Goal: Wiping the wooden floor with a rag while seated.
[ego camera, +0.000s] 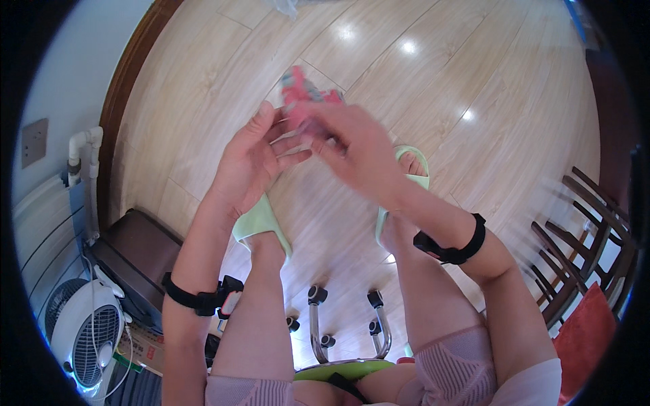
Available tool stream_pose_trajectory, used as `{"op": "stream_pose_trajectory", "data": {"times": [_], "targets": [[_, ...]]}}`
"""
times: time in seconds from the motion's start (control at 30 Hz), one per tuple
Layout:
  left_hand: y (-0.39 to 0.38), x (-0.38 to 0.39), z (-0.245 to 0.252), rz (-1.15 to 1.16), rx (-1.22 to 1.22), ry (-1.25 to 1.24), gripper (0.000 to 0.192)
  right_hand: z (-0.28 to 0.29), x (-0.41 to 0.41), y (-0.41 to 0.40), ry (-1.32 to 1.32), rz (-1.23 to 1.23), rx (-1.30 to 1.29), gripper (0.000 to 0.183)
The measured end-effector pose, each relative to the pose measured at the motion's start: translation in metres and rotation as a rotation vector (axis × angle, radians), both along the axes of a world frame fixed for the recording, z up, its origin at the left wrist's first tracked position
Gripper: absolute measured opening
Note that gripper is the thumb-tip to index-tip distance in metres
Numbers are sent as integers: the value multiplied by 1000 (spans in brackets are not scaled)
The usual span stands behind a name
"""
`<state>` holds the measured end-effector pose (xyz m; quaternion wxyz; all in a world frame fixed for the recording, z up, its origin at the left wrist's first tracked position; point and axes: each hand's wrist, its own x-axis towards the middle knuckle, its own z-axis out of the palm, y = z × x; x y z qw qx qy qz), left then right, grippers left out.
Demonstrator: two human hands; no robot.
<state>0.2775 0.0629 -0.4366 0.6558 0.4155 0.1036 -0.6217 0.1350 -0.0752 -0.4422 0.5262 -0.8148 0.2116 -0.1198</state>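
A small pink and teal item (299, 89), soft-looking and blurred by motion, is in front of me above the floor. My right hand (358, 147) is closed around its lower part, with the back of the hand towards me. To the left, my left hand (256, 152) is turned palm up with its fingers spread. Its fingertips reach to the item's near edge, and whether they touch it is hard to tell. The right hand hides part of the item. Both forearms wear black straps (195, 299) with small devices.
Light green slippers (261, 223) are on my feet on the wood-look floor (508, 127). Chrome casters (317, 294) show below my green seat. At left are a white fan (94, 335), a brown box-like piece (137, 248) and a radiator (45, 228); dark wooden chair legs (574, 243) stand right.
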Motion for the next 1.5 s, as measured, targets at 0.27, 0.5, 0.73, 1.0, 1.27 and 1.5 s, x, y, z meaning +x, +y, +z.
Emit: {"op": "stream_pose_trajectory", "data": {"times": [0.27, 0.5, 0.73, 1.0, 1.27, 1.5], "targets": [[8, 3, -12, 60, 155, -158, 41, -14, -16, 3, -150, 117, -92, 39], [2, 1, 0, 26, 81, -44, 45, -12, 3, -37, 285, -181, 1114, 39], [-3, -3, -7, -136, 127, -34, 55, -8, 7, -30, 155, -310, 1133, 36], [2, -14, -9, -221, 83, -358, 65, 5, 13, -3, 191, -91, 621, 31], [19, -7, -17, -2, -86, -76, 56, 13, 12, 3, 16, -28, 331, 23], [18, 1, -8, 95, -135, 69, 55, 1, 21, -31, 503, -156, 881, 37]]}}
